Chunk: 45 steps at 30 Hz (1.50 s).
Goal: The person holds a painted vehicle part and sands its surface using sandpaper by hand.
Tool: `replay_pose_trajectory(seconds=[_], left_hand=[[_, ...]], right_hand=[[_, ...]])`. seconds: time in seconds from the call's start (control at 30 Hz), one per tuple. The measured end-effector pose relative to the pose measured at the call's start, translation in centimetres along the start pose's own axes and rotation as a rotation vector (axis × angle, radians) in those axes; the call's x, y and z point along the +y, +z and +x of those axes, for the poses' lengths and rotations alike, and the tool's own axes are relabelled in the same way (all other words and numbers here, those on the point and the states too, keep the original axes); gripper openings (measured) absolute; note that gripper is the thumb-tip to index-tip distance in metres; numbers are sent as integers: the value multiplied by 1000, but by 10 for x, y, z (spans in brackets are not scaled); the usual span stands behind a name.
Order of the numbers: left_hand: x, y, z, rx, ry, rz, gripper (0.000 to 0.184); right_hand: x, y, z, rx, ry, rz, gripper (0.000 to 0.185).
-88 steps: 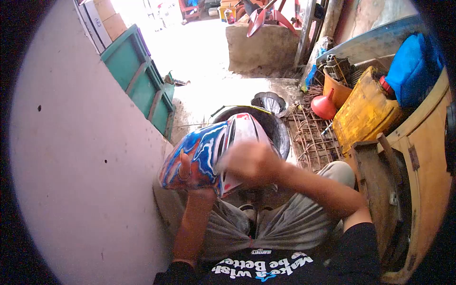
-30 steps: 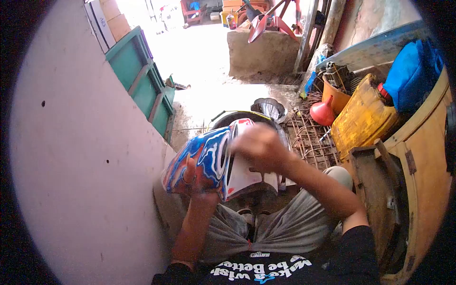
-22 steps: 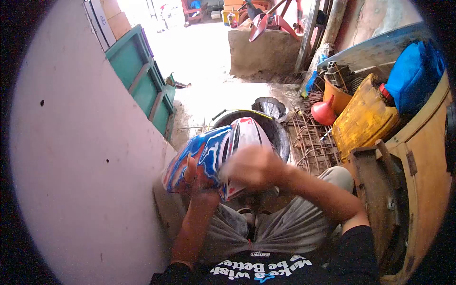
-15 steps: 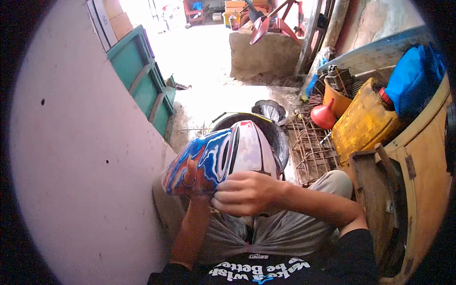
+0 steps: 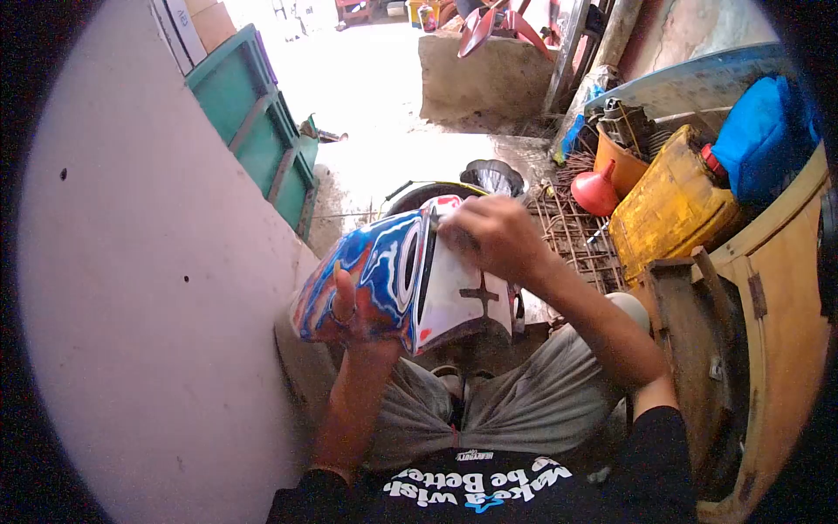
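Holding: 1 painted shell (image 5: 371,266), swirled blue, red and white at the left, mostly white at the right, raised over the lap at the near side of a black basin (image 5: 423,201).

Left hand (image 5: 360,327): thumb laid on the swirled face near the lower edge, remaining fingers hidden; grip closed about the shell.

Right hand (image 5: 497,231): fingers bent on the white part near its far end; grip partly curled, slightly blurred; whether anything is pinched under it, cannot tell.

Edges and room: pale wall (image 5: 157,262) close along the left, with 1 green frame (image 5: 249,118) farther on; bright floor (image 5: 362,170) open ahead, beyond the basin. At right, rusty metal grid (image 5: 580,244), 1 red funnel (image 5: 595,189), 1 yellow jerrycan (image 5: 672,210) and 1 wooden panel (image 5: 790,297) crowd the side; the right forearm passes near the grid.

Bearing: red-marked end points away from the body, broad lower edge towards the lap. 1 dark slit runs near to far; visible spread is widest left to right. True long axis, foreshortened: cannot tell.
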<state>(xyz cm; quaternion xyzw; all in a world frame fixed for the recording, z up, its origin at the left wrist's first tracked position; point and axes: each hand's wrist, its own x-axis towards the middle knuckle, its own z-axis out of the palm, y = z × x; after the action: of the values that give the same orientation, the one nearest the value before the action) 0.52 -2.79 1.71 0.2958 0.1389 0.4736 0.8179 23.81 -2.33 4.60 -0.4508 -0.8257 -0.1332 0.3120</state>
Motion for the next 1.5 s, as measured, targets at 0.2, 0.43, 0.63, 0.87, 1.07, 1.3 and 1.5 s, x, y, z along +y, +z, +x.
replay_pose_trajectory(seconds=[0.2, 0.43, 0.63, 0.87, 1.07, 1.3, 1.5], left_hand=[[-14, -55, 12, -114, -117, -144, 100], [-11, -25, 14, -288, -67, -535, 99], [-3, -9, 4, -29, 10, 64, 99], [-11, -24, 7, -68, -38, -153, 98], [-22, -61, 7, -72, -27, -211, 92], [1, -3, 7, -33, 32, 2, 98], [-6, -22, 12, -116, 70, -6, 97]], right_hand=[[-50, 10, 2, 104, -419, 196, 14], [-70, 8, 2, 163, -426, 329, 15], [13, 4, 1, -57, 126, -65, 19], [-42, 9, 1, 96, -451, 195, 18], [-54, 9, -3, 114, -290, 145, 17], [-3, 3, 0, 86, -12, -21, 10], [-54, 8, 0, 95, -492, 290, 20]])
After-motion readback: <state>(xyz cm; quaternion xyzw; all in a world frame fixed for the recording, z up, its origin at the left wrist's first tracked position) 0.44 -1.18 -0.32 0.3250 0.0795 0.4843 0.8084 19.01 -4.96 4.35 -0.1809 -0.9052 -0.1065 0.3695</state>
